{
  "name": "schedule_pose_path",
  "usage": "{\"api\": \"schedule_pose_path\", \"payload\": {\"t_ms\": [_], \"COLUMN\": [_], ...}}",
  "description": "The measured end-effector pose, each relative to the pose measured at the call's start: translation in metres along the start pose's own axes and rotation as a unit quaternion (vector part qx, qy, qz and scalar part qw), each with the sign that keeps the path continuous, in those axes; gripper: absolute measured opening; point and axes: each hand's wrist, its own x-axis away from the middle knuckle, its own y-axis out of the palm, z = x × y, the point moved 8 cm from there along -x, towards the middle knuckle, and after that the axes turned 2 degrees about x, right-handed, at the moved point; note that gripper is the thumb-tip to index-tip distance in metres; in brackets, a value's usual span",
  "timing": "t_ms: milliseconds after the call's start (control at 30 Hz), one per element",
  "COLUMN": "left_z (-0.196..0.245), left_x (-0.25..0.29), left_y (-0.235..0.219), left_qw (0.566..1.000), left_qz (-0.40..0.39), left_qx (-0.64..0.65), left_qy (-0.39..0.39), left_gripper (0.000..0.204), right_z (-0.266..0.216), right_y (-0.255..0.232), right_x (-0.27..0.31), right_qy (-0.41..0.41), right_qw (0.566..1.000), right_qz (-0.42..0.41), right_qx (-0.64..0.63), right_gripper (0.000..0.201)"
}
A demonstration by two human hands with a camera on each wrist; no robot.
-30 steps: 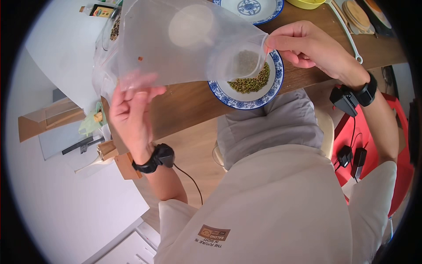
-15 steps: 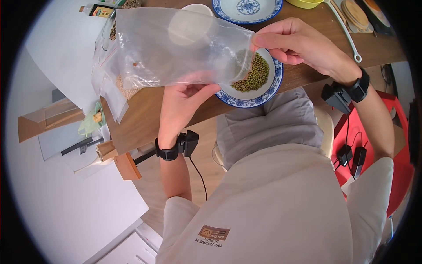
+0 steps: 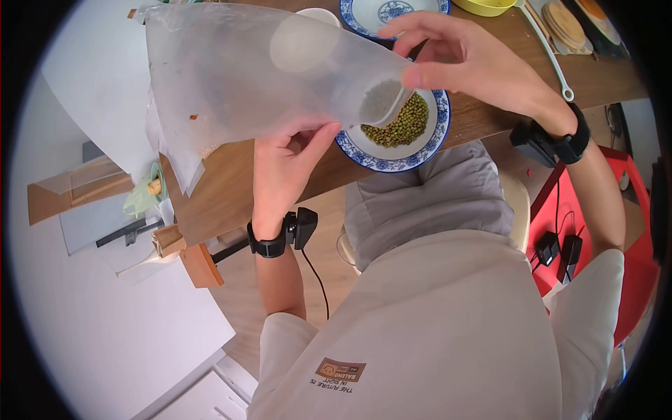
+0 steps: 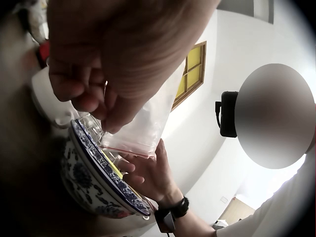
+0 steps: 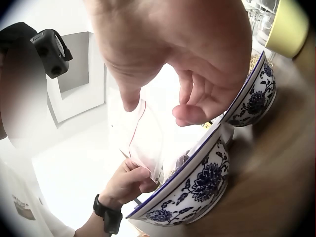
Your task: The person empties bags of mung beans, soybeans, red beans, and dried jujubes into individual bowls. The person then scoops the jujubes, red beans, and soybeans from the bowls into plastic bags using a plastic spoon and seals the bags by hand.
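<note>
A clear plastic zip bag [image 3: 224, 77] slants across the head view, its mouth over a blue-and-white bowl [image 3: 442, 126] that holds green beans [image 3: 402, 124]. The left hand [image 3: 283, 171] pinches the bag's near edge close to the mouth; the left wrist view shows its thumb and fingertips on the bag [image 4: 145, 126]. Beside the far side of the mouth is the right hand [image 3: 483, 70], thumb and fingers spread apart. In the right wrist view a gap separates the right hand's [image 5: 182, 54] thumb from its fingers, with nothing gripped between them.
Behind the bean bowl stands a second blue-and-white bowl [image 3: 427, 28]. A white round container [image 3: 322, 15] is partly behind the bag. Farther right are a yellow bowl [image 3: 486, 7], a pale long handle [image 3: 549, 52] and wooden discs [image 3: 565, 26]. The table's near edge runs below the left hand.
The left hand came rightward from the bag's left part to its edge near the mouth. The right hand let go of the mouth and spread its fingers. The bag's far end rose.
</note>
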Motion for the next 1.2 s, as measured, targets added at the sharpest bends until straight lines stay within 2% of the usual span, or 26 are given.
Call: {"api": "schedule_pose_path", "payload": {"t_ms": [33,67,133,233,333,500,600,733,800,833,900,1000,1200], "left_z": [0.0,0.003,0.005,0.008,0.011,0.013,0.008,0.005,0.008,0.007,0.011,0.015,0.025], "left_x": [0.0,-0.001,-0.001,-0.001,-0.001,-0.002,-0.004,-0.003,-0.001,-0.002,-0.001,0.002,0.005], "left_y": [0.001,0.001,0.001,0.0,-0.002,0.006,0.005,0.006,0.008,0.008,0.01,0.01,0.013], "left_qw": [1.0,1.0,1.0,0.998,0.997,0.994,0.993,0.994,0.992,0.992,0.985,0.986,0.976], "left_qz": [0.0,0.005,0.01,0.01,0.018,-0.022,-0.004,-0.031,-0.043,-0.043,-0.04,-0.022,-0.037], "left_qx": [0.0,-0.002,-0.004,-0.052,-0.048,-0.069,-0.06,-0.073,-0.112,-0.112,-0.137,-0.14,-0.195], "left_qy": [0.001,0.015,0.029,0.037,0.065,0.077,0.102,0.074,0.037,0.037,0.098,0.087,0.091], "left_gripper": [0.009,0.009,0.009,0.009,0.01,0.013,0.013,0.015,0.015,0.015,0.015,0.015,0.017], "right_z": [-0.008,-0.008,0.004,0.007,0.008,0.017,0.015,0.01,0.008,0.007,0.008,0.012,0.009], "right_y": [0.005,0.005,0.01,0.002,-0.003,-0.004,-0.004,0.003,0.006,0.007,0.007,0.008,0.012], "right_x": [0.0,0.0,-0.001,-0.004,-0.005,-0.006,-0.007,-0.006,-0.006,-0.005,-0.005,-0.004,-0.005], "right_qy": [-0.048,-0.049,0.017,0.031,0.07,0.057,0.043,0.045,0.037,0.03,0.026,0.029,0.048], "right_qw": [0.999,0.999,0.998,0.996,0.995,0.996,0.997,0.998,0.998,0.997,0.998,0.997,0.995], "right_qz": [-0.021,-0.021,-0.062,-0.053,-0.038,-0.041,-0.033,-0.043,-0.051,-0.059,-0.06,-0.068,-0.081], "right_qx": [-0.006,-0.006,0.002,0.061,0.052,0.053,0.055,0.033,0.031,0.03,0.026,0.014,0.013], "right_gripper": [0.028,0.028,0.028,0.023,0.021,0.024,0.024,0.022,0.022,0.022,0.022,0.022,0.022]}}
